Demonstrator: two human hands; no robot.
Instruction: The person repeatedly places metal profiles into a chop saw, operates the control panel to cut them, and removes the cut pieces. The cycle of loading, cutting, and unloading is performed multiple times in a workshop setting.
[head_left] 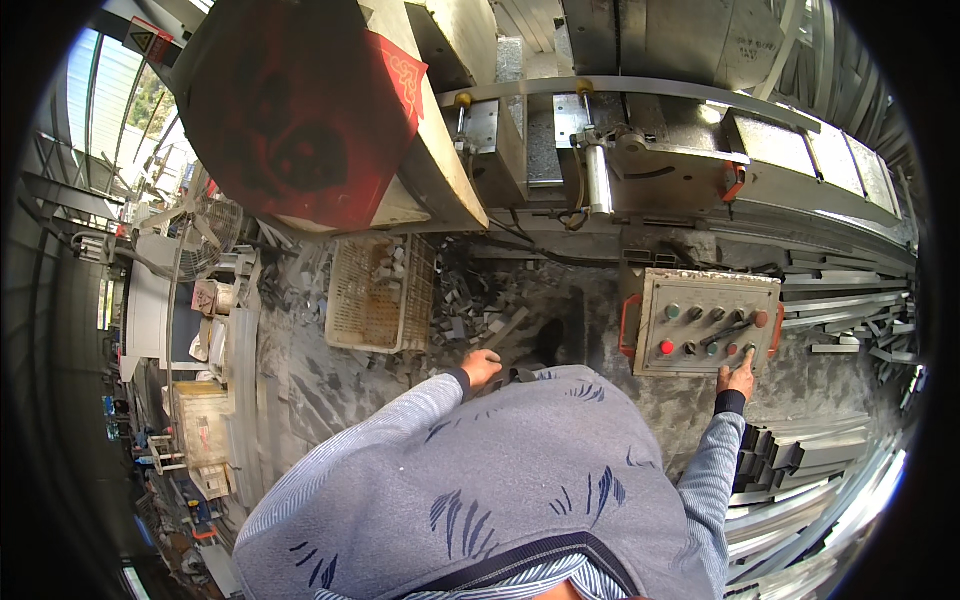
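My right hand (736,381) reaches the lower right corner of a metal control box (648,345). Its index finger is stretched out onto a button in the bottom row, and the other fingers look curled. The panel carries two rows of buttons and knobs, among them a lit red button (667,347). In front of my body, my left hand (482,367) is closed with the fingers curled; whatever may be inside is hidden. Just beyond it shows a thin grey metal strip (510,325), and I cannot tell whether the hand touches it.
A long metal bar (690,94) lies across the machine, beside an upright cylinder (599,180). A dark red machine cover (300,110) looms at upper left. A plastic crate (365,348) stands among metal offcuts. Stacked metal profiles (810,450) lie at right, a fan (208,235) at left.
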